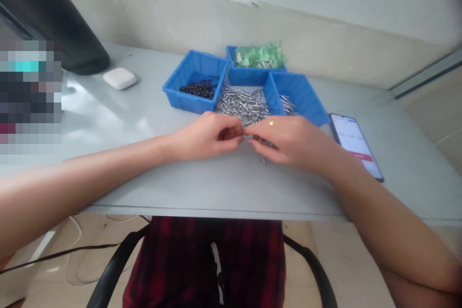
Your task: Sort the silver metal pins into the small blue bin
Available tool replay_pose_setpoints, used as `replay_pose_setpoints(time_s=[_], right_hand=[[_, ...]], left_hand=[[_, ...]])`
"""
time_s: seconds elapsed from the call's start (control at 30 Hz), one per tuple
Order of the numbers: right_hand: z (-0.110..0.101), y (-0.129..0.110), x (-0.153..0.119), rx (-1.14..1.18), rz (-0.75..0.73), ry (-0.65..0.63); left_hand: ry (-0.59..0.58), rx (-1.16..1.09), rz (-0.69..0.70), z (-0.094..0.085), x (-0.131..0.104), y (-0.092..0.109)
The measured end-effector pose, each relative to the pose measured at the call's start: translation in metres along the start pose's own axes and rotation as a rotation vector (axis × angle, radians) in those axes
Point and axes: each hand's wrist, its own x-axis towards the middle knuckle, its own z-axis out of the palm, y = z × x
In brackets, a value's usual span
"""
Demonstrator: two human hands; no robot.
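My left hand (212, 137) is curled in front of the blue bins, thumb and fingers nearly together; what it holds, if anything, is too small to make out. Facing it, my right hand (285, 139) has its fingertips close to the left ones, with thin metal pieces showing under its palm. Behind both hands lies a pile of silver metal pieces (245, 103). The left blue bin (187, 101) contains dark screw-like pieces (200, 88). In the right blue bin (306, 94) are more silver pieces (288, 105), partly hidden by my right hand.
A rear blue bin (249, 77) holds a green plastic bag (260, 55). A white case (120, 78) and a dark cylinder (72, 33) stand at the left of the table (216, 187). A lit phone (355, 142) lies beside my right forearm.
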Motion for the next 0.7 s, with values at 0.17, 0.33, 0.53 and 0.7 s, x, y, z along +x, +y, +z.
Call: replay_pose_setpoints(time_s=[0.17,0.33,0.53,0.7], right_hand=[[0.0005,0.0007,0.0003,-0.004,-0.002,0.000],[0.0012,0.0011,0.0001,0.000,-0.012,0.006],[-0.0004,-0.0003,-0.0005,-0.001,0.009,-0.031],[-0.0010,-0.0010,0.0005,-0.016,0.002,-0.030]], left_hand=[[-0.002,0.020,0.014,-0.0002,-0.0001,0.0004],[-0.007,0.040,0.023,-0.0002,-0.0005,-0.0003],[-0.013,0.049,0.038,-0.0002,-0.0006,-0.0009],[-0.016,0.053,0.048,-0.0003,-0.0006,-0.0011]])
